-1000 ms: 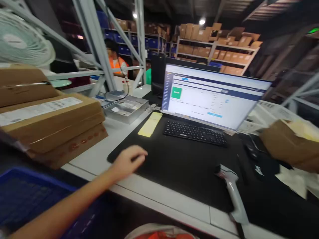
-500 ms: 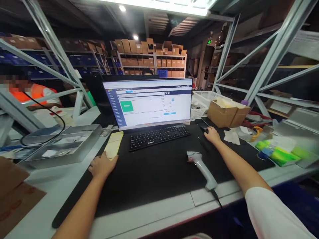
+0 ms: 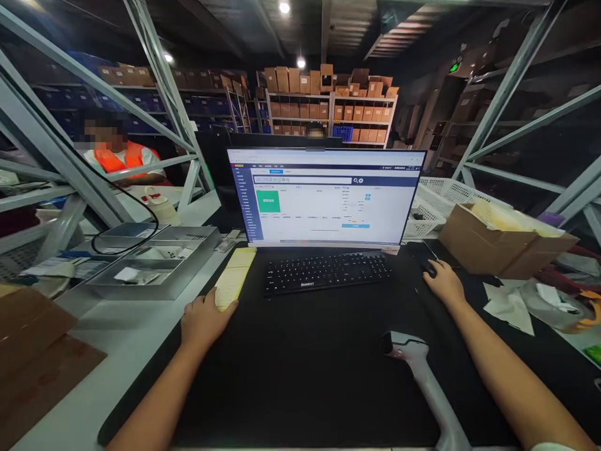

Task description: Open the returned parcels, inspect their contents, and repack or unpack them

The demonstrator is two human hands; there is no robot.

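My left hand (image 3: 205,321) is closed around the near end of a long yellow paper pad (image 3: 238,274), thumb on its right side. The pad lies on a black desk mat (image 3: 300,369). Over at the right, my right hand (image 3: 445,283) rests curled on a black computer mouse (image 3: 429,269), which it partly covers. Between the hands sits a black keyboard (image 3: 328,273), below a lit monitor (image 3: 323,216) showing a web page with a green square. A grey handheld barcode scanner (image 3: 429,376) lies on the mat, nearer to me than the mouse.
Left of the mat stands a grey divided tray (image 3: 188,275) with small items, and a cardboard box (image 3: 37,357). At the right are an open carton (image 3: 488,241), white baskets (image 3: 429,216) and crumpled paper (image 3: 509,307). A person in an orange vest (image 3: 121,158) sits beyond the metal frame.
My view has shifted, so the monitor, keyboard and scanner appear farther right. Both hands stay where they were, on the yellow pad and the mouse.
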